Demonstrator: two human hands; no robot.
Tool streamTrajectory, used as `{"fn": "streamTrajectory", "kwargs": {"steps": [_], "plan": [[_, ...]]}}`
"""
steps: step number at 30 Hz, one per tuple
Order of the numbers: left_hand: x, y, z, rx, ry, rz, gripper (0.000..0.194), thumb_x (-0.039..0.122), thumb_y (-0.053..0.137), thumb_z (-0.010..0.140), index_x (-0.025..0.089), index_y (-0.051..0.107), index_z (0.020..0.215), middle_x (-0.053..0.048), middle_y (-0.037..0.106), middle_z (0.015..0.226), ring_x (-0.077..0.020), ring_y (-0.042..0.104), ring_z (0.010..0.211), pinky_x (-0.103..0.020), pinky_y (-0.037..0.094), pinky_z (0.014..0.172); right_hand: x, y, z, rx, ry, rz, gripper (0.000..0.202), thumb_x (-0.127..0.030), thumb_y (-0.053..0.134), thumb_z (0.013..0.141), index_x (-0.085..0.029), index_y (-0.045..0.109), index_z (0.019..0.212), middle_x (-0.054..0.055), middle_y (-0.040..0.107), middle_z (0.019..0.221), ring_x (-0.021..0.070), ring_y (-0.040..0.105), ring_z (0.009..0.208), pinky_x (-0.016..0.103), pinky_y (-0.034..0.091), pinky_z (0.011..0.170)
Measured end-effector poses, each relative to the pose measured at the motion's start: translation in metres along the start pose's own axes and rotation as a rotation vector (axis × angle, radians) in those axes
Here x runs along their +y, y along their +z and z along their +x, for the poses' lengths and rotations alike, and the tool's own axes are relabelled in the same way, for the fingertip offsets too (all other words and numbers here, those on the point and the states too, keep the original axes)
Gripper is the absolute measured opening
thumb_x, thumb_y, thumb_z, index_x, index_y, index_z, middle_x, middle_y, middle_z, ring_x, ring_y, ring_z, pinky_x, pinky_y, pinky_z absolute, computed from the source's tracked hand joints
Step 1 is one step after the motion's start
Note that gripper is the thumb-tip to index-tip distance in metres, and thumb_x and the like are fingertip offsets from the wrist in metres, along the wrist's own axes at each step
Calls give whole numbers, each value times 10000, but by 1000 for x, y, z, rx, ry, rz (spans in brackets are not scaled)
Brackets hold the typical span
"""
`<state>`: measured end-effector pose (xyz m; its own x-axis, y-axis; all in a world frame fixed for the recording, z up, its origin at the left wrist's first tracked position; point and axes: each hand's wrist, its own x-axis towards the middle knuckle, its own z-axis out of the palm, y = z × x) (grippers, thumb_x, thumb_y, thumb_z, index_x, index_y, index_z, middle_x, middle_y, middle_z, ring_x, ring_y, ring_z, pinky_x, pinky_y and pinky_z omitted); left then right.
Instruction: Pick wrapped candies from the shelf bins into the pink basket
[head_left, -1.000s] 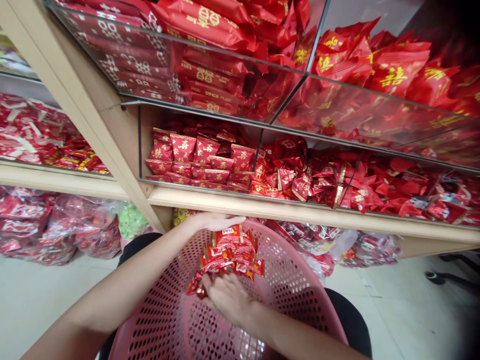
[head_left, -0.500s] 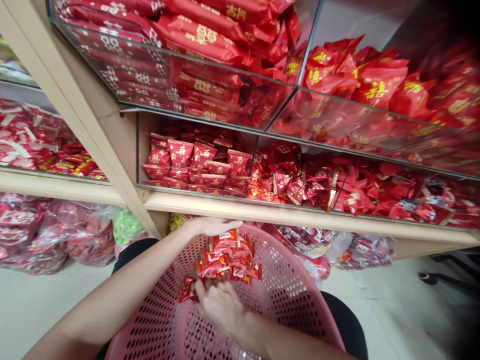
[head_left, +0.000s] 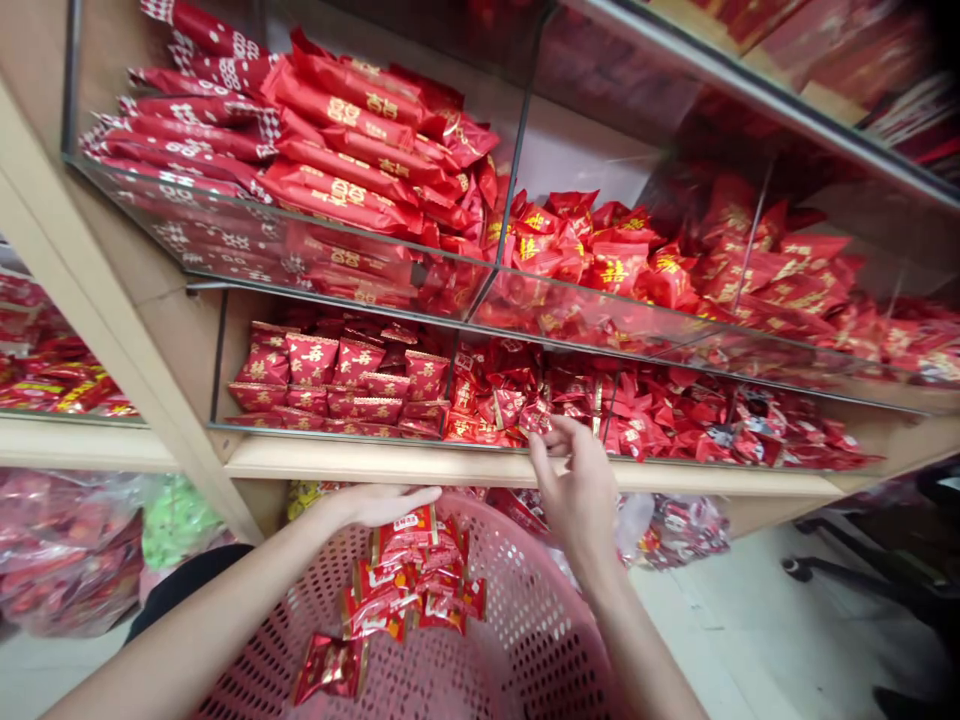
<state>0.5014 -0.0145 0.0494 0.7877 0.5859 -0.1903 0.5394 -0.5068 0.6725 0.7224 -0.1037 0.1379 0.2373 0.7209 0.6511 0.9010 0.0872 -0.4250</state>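
My left hand (head_left: 396,503) lies with its fingers stretched out flat over the far rim of a pink plastic basket (head_left: 540,590). Below it, several red-and-gold wrapped candies (head_left: 420,575) sit piled inside the basket. One darker red wrapped candy (head_left: 330,668) lies apart from that pile, nearer to me. At the front edge of the low shelf, my right hand (head_left: 576,470) has its thumb and fingers closed on a small red wrapped candy (head_left: 538,417). More candies of that kind fill the compartment around its fingertips.
Glass dividers split the low shelf; dark red square packets (head_left: 337,385) fill its left compartment. Above, a glass-fronted shelf holds long red packets (head_left: 345,150) and yellow-printed ones (head_left: 619,265). Plastic bags (head_left: 67,540) lie beneath at left. A chair's wheeled base (head_left: 847,570) stands at right.
My right hand has gone from inside the basket up to the low shelf. The darker red candy it was at now lies in the basket. My left hand stays at the rim; the view has shifted.
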Motion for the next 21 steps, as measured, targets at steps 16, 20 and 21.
{"fn": "streamTrajectory", "kwargs": {"steps": [16, 20, 21], "plan": [[3, 0, 0, 6, 6, -65, 665, 651, 188, 838, 279, 275, 1383, 26, 268, 1424, -188, 253, 1316, -326, 187, 1087, -6, 4, 41, -248, 174, -478, 509, -510, 421, 797, -170, 390, 1175, 94, 634, 829, 251, 609, 716, 309, 392, 581], [4, 1, 2, 10, 34, -85, 657, 646, 197, 840, 275, 305, 1372, 36, 226, 1440, -180, 267, 1311, -302, 190, 1086, -5, -12, 37, -155, 125, -323, 511, -488, 455, 774, -174, 399, 1174, 35, 600, 734, 206, 573, 625, 292, 378, 556], [4, 1, 2, 11, 45, -91, 657, 643, 197, 841, 271, 308, 1371, 35, 234, 1438, -179, 268, 1310, -296, 189, 1086, -7, -16, 34, -134, 97, -252, 519, -483, 466, 769, -173, 395, 1180, 28, 592, 739, 185, 560, 599, 285, 381, 552]]}}
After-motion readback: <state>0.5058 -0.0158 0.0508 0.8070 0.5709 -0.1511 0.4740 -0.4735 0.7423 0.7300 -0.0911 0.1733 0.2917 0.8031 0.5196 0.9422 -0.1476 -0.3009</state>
